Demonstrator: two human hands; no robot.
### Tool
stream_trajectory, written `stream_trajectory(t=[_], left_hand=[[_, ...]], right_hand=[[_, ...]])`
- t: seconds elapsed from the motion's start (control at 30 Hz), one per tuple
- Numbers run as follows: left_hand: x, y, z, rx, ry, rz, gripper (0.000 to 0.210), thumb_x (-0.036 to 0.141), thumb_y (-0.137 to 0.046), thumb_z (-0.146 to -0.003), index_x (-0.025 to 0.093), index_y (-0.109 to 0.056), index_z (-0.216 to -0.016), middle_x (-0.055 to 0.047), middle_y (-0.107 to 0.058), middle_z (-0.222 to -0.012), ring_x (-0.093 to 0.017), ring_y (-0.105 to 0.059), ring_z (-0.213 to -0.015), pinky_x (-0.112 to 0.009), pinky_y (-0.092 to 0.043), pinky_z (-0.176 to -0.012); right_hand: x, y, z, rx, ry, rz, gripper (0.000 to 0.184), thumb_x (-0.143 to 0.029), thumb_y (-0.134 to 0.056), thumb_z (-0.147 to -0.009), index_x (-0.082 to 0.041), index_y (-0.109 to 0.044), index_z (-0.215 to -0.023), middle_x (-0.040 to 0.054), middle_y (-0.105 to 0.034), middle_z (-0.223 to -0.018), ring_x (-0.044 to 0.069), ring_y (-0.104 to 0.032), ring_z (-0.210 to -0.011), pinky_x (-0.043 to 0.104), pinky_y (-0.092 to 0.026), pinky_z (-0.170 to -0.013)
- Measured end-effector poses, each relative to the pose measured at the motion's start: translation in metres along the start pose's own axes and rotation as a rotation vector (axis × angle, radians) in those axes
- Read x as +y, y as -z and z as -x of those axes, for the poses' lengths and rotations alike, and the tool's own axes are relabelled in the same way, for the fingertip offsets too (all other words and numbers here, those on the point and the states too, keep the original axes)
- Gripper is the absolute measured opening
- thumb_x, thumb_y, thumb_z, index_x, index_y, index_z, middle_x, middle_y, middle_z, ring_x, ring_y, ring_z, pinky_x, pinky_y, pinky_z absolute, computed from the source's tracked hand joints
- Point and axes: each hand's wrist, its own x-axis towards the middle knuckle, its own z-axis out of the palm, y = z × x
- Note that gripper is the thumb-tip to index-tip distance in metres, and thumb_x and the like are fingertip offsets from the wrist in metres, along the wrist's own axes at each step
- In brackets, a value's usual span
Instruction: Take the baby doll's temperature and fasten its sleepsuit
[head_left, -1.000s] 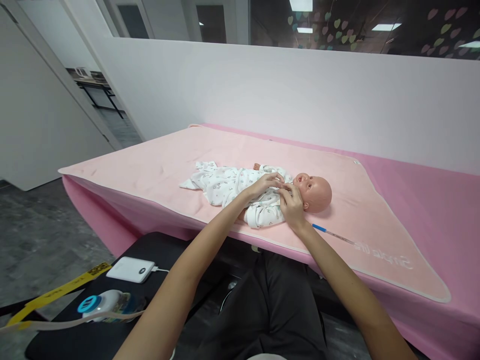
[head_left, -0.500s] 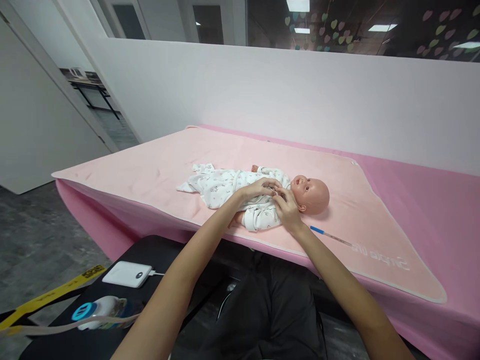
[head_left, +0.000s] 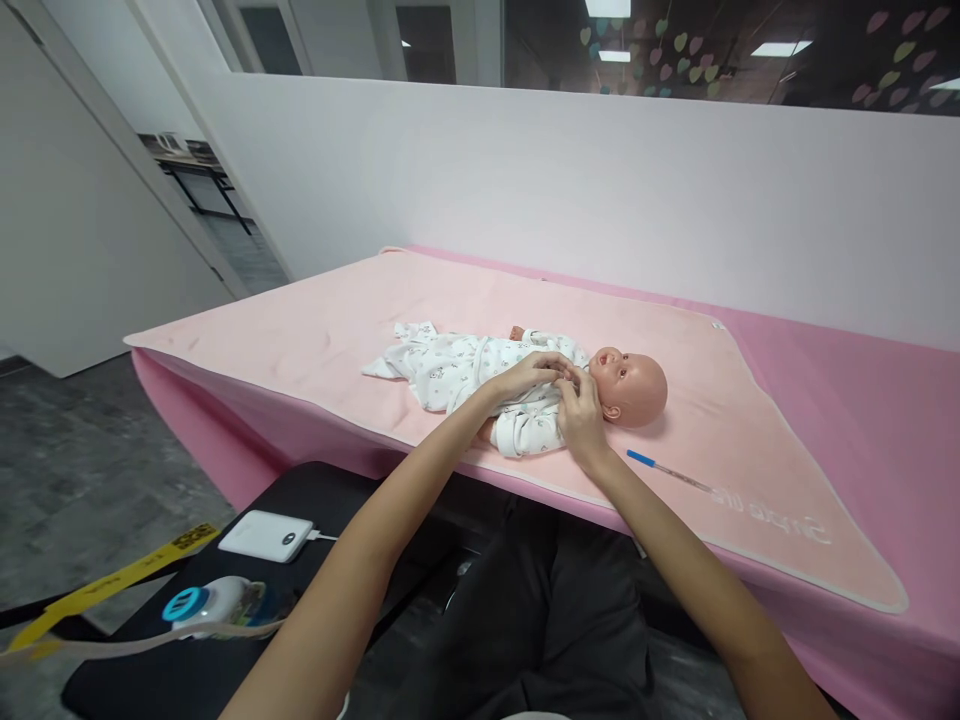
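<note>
A bald baby doll (head_left: 639, 388) lies on its back, head to the right, dressed in a white patterned romper (head_left: 450, 372). Both of my hands meet at the front of the romper, just below the doll's chin. My left hand (head_left: 534, 374) reaches over the doll's chest with its fingers bent and pinched on the cloth. Close against it, my right hand (head_left: 582, 412) pinches the same spot from the near side. The bit of cloth between the fingertips is mostly hidden. Beside the right forearm lies a blue-capped pen (head_left: 669, 470).
A pale pink mat (head_left: 315, 330) covers much of the pink-clothed table (head_left: 825, 400), which meets a white wall. On a black chair (head_left: 150, 672) at the lower left are a white power bank (head_left: 264, 536) with a cable and a blue-lidded bottle (head_left: 214, 604).
The whole view has shifted slightly, so everything sits a little further right. My fingers have moved a little and now bunch closer together at the doll's neckline.
</note>
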Motion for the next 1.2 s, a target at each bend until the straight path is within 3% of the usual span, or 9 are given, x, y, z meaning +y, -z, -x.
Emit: stream_trajectory(t=[0.27, 0.47, 1.03, 1.2], left_hand=[[-0.003, -0.001, 0.004, -0.032, -0.096, -0.186, 0.032, 0.019, -0.047, -0.068, 0.013, -0.063, -0.095, -0.006, -0.063, -0.096, -0.019, -0.055, -0.091, -0.032, -0.042, -0.087], [-0.001, -0.005, 0.003, 0.021, -0.029, -0.339, 0.025, 0.018, -0.053, -0.066, 0.013, -0.062, -0.09, -0.003, -0.063, -0.088, -0.017, -0.056, -0.088, -0.03, -0.044, -0.086], [-0.002, -0.003, 0.004, 0.144, -0.043, -0.212, 0.03, 0.016, -0.06, -0.06, 0.012, -0.063, -0.089, -0.003, -0.062, -0.086, -0.012, -0.051, -0.077, -0.026, -0.043, -0.077], [-0.001, -0.004, 0.004, 0.104, -0.031, -0.269, 0.026, 0.014, -0.056, -0.06, 0.013, -0.064, -0.085, -0.002, -0.063, -0.083, -0.014, -0.053, -0.079, -0.027, -0.043, -0.079]], right_hand=[[0.005, 0.003, -0.005, 0.037, -0.046, -0.086, 0.031, -0.003, -0.036, -0.087, -0.016, -0.063, -0.094, 0.0115, -0.056, -0.108, 0.019, -0.057, -0.105, 0.034, -0.054, -0.09], [0.01, 0.002, -0.004, 0.054, -0.046, -0.149, 0.03, -0.004, -0.037, -0.087, -0.017, -0.063, -0.091, 0.0099, -0.06, -0.099, 0.018, -0.06, -0.096, 0.033, -0.055, -0.087], [0.009, 0.003, -0.005, 0.062, 0.011, -0.191, 0.032, -0.004, -0.038, -0.086, -0.017, -0.065, -0.093, 0.0108, -0.061, -0.102, 0.019, -0.06, -0.099, 0.033, -0.054, -0.087], [0.01, 0.003, -0.004, 0.04, 0.034, -0.156, 0.031, -0.005, -0.038, -0.087, -0.018, -0.066, -0.093, 0.0103, -0.061, -0.1, 0.019, -0.061, -0.096, 0.032, -0.054, -0.085]])
